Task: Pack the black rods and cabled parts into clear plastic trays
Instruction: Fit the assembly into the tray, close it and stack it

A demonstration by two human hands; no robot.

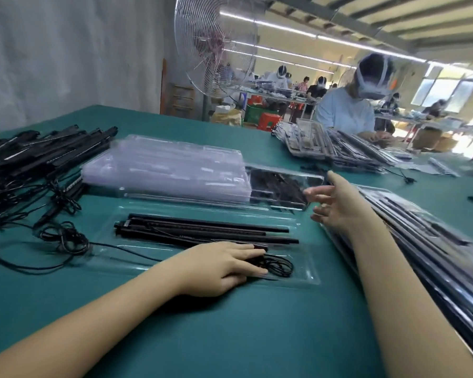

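Left hand (pixel 224 264) lies flat, fingers straight, pressing the cabled part (pixel 279 266) into the clear tray (pixel 306 279), likely to seat it, black rods (pixel 208 230) just beyond its fingertips; right hand (pixel 336 203) fingers spread, empty, beside the stacked trays (pixel 164 170), probably reaching.

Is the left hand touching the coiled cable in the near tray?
Touching. Head view: the left hand presses straight fingers on the coiled cable in the clear tray.
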